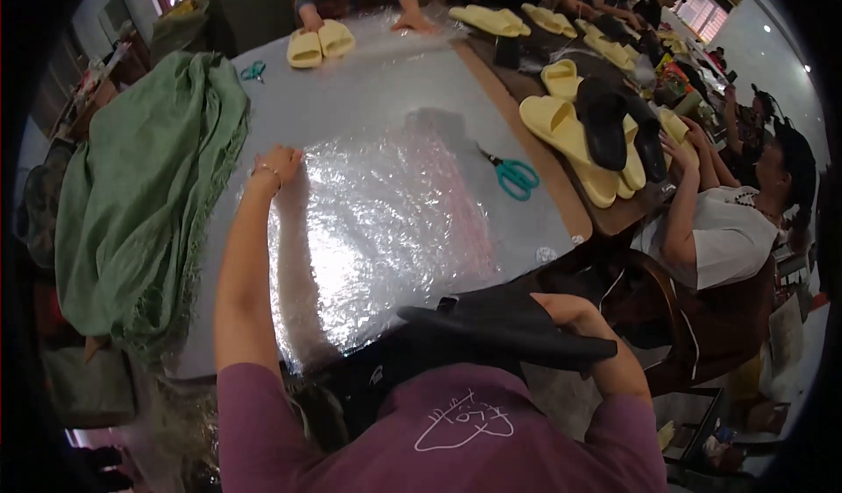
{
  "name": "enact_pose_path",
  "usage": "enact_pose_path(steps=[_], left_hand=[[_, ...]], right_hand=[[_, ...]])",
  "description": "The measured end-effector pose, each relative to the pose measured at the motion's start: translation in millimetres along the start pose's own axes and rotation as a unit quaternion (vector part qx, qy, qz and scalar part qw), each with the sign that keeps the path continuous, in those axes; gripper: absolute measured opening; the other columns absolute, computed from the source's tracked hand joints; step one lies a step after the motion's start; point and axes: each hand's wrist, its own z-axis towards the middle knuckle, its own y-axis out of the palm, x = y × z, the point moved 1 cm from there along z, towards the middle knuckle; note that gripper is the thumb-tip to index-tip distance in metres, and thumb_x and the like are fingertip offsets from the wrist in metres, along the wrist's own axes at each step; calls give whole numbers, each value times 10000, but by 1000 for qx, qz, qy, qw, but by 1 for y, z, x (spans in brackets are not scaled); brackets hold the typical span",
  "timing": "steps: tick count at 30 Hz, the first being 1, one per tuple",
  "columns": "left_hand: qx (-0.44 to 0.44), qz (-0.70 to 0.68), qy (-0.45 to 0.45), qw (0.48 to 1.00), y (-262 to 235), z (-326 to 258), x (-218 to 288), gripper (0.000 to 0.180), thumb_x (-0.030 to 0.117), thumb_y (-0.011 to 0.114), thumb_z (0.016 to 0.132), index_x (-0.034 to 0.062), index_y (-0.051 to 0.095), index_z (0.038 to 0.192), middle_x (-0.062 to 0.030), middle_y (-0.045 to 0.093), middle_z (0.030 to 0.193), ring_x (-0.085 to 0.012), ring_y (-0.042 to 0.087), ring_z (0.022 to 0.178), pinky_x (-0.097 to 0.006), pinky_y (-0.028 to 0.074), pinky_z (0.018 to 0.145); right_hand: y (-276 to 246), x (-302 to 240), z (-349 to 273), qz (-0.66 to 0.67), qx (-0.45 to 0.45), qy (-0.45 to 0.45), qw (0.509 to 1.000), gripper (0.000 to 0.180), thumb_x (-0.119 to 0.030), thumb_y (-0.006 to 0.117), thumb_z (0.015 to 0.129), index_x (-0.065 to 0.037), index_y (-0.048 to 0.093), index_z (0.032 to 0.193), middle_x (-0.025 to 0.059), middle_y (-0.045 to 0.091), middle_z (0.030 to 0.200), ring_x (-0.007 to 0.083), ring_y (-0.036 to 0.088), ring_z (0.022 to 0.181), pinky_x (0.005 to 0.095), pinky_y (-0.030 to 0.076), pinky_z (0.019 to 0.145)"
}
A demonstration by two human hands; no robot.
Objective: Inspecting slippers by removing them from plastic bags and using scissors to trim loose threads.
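Note:
A crinkled clear plastic sheet, perhaps bags in a stack, lies spread on the grey-topped table. At its far left corner is my left hand, fingers bent together on the plastic edge. A bracelet circles that wrist. Close to my body, at the table's near edge, my right hand grips a black slipper, held sideways with its toe toward the left. The slipper hides part of this hand's fingers. Right of the plastic lie teal-handled scissors with their blades apart.
Green cloth drapes the table's left side. Smaller teal scissors lie beyond it. Across the table, a person's hands touch yellow slippers and plastic. Yellow and black slippers crowd the brown table at right, where a seated person handles one.

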Motion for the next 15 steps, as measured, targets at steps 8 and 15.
enact_pose_path(steps=[8, 15], left_hand=[[36, -31, 85, 995, 13, -64, 23, 545, 378, 411, 931, 85, 335, 1383, -175, 416, 1360, -347, 398, 1246, -493, 225, 1087], [16, 45, 66, 997, 17, -205, 4, 659, 327, 547, 862, 244, 259, 1450, -85, 157, 1524, -455, 76, 1372, -679, 82, 1034]], right_hand=[[13, 5, 51, 82, -4, 30, 996, 348, -132, 494, 901, 69, 543, 1181, 61, 621, 1068, 112, 553, 950, 253, 447, 826], [-10, 1, 24, 37, -76, -53, 995, 351, -186, 540, 867, 77, 572, 1097, 50, 644, 907, 136, 584, 793, 273, 475, 716]])
